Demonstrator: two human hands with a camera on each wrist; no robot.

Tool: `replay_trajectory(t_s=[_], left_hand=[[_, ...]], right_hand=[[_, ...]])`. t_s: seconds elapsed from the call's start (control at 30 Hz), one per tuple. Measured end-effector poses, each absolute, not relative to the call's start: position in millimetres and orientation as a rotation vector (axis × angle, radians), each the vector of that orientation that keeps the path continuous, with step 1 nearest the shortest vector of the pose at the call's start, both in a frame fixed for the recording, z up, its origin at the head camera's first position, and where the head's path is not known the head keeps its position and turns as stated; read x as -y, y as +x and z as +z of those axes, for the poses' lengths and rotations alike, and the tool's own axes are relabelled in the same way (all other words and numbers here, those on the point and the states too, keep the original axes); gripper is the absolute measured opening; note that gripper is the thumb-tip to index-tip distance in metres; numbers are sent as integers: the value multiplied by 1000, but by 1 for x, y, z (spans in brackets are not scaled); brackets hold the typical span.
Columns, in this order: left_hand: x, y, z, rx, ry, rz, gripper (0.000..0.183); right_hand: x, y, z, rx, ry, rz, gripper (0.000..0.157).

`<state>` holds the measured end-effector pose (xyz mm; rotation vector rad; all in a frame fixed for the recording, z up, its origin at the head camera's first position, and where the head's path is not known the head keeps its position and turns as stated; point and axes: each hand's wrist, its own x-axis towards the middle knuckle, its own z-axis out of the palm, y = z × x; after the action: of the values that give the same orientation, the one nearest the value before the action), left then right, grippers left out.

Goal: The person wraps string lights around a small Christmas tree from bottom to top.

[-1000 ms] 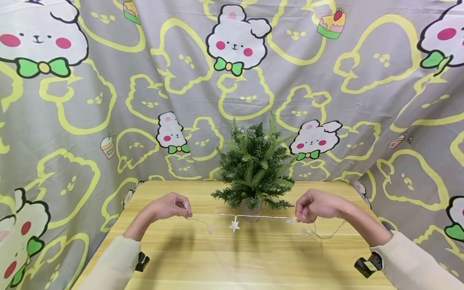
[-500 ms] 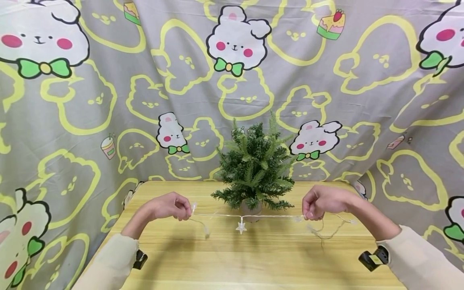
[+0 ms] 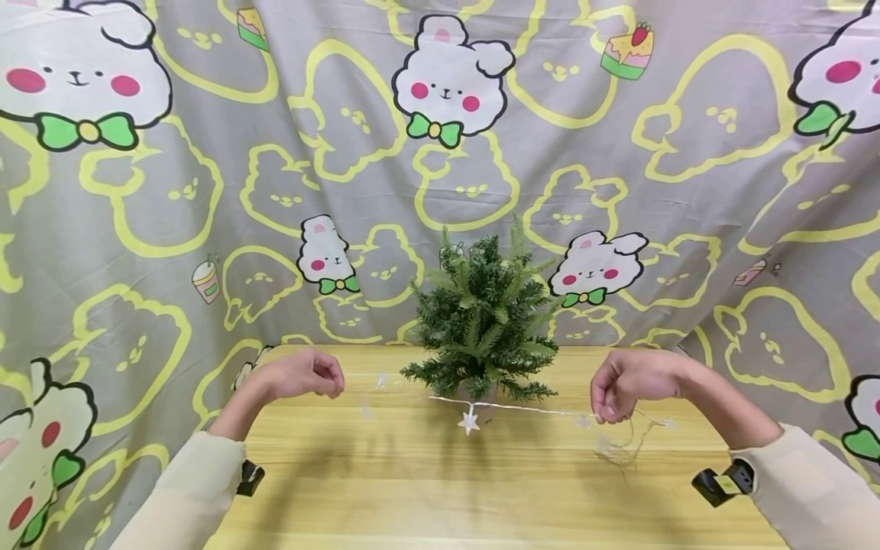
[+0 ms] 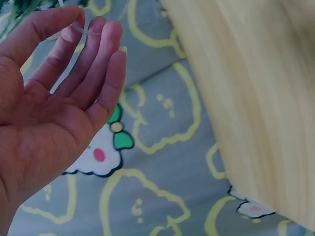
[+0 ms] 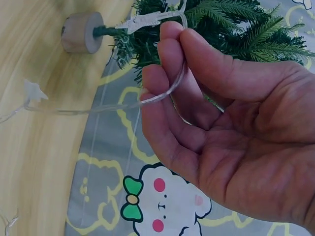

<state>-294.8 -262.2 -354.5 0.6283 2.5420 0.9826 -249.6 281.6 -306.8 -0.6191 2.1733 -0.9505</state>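
Note:
A clear-wired string of star fairy lights (image 3: 470, 422) stretches between my two hands in front of a small artificial Christmas tree (image 3: 484, 321). My left hand (image 3: 305, 374) is at its left end; in the left wrist view the thin wire (image 4: 88, 32) passes between the thumb tip and fingers. Beside this hand the wire and stars are faint and blurred. My right hand (image 3: 632, 388) pinches the wire (image 5: 183, 73) between thumb and index finger, and a loose length loops below it. A white star (image 5: 34, 91) hangs from that length in the right wrist view.
The tree stands upright on a round wooden base (image 5: 82, 33) toward the back of the wooden table (image 3: 440, 489). A grey curtain (image 3: 467, 183) with cartoon rabbits hangs behind and along both sides.
Both hands have moved apart, the left one leftward and the right one rightward. The hanging star in the middle has shifted to the right, and stars by the left hand now sit farther from it.

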Motion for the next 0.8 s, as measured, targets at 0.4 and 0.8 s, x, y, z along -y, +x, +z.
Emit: replay_trajectory(t_s=[0.4,0.8], left_hand=[[261,-294,-317,-2829,521,988,11],[242,-293,-282,-2926,550,1018,10]], right_hand=[[-272,-251,-293,-2216,-611,-915,13],[-273,-254,-272,-2380,-544,-1002,17]])
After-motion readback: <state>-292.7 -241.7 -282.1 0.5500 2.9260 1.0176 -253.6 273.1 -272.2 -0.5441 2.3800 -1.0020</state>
